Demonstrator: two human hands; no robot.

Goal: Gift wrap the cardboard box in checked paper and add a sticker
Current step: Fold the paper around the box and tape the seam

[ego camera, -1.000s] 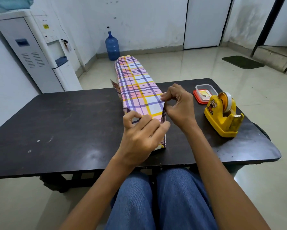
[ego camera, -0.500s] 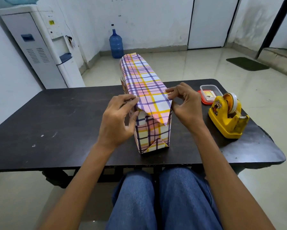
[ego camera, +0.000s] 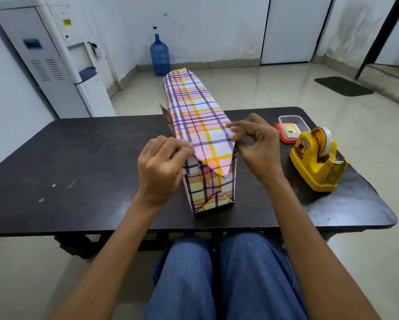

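White-cased, a water dispenser (ego camera: 48, 58) is standing on the floor off the ten o'clock corner of the dark table (ego camera: 78, 169). At the table's centre the cardboard box (ego camera: 166, 116) is lying lengthwise, running from six towards twelve o'clock. The checked paper (ego camera: 193, 107) is covering nearly all of it; only a sliver of printed card is peeking out on its nine o'clock side, towards the far end. The left hand (ego camera: 159, 167) is sitting at nine o'clock of the box's near end, fingers curled, their tips pinching the paper's fold at the top corner. A pointed top flap (ego camera: 213, 160) is hanging down over the near end face, and a smaller triangular flap (ego camera: 214, 200) is lying folded up from the bottom. The right hand (ego camera: 258, 146) is working at three o'clock of that end, thumb and forefinger nipping the paper's other top corner, the remaining fingers curling loosely. Further out at three o'clock, a clear tub (ego camera: 290, 125) with red trim is sitting just behind a yellow tape dispenser (ego camera: 316, 162).
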